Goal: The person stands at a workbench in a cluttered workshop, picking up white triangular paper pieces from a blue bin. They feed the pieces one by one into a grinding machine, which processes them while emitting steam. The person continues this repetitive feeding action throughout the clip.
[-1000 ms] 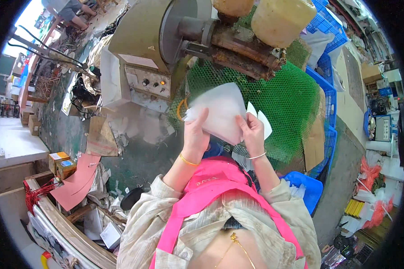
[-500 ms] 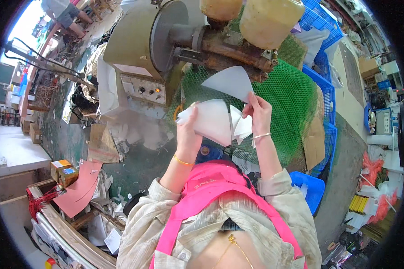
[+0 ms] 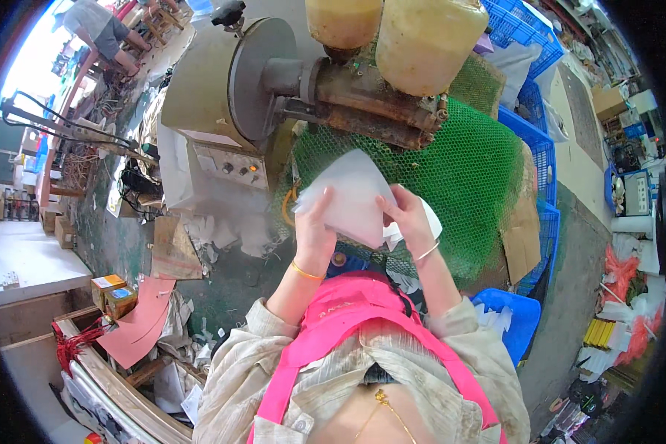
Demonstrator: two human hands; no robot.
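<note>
My left hand [image 3: 315, 238] grips a stack of white, fan-shaped sheets [image 3: 354, 198], its thumb on top and the fingers mostly hidden beneath. At the stack's right edge, my right hand [image 3: 413, 223] is closed, thumb and fingers pinching the sheets. More white pieces [image 3: 432, 216] show behind and below the right hand; whether it holds them too is hard to make out. Just beyond the stack stands a machine with rusty rollers [image 3: 377, 111].
Green plastic mesh [image 3: 481, 185] spreads under the rollers. Two cloudy plastic containers [image 3: 431, 44] sit above them. A control panel [image 3: 233, 169] with knobs faces me at left. Blue crates [image 3: 538, 240] line the right side, and a blue bin [image 3: 522, 318] with white pieces stands by my right elbow.
The single sheet that my right hand held up beyond the stack has come down onto it. My right hand has moved left and nearer, to the stack's edge.
</note>
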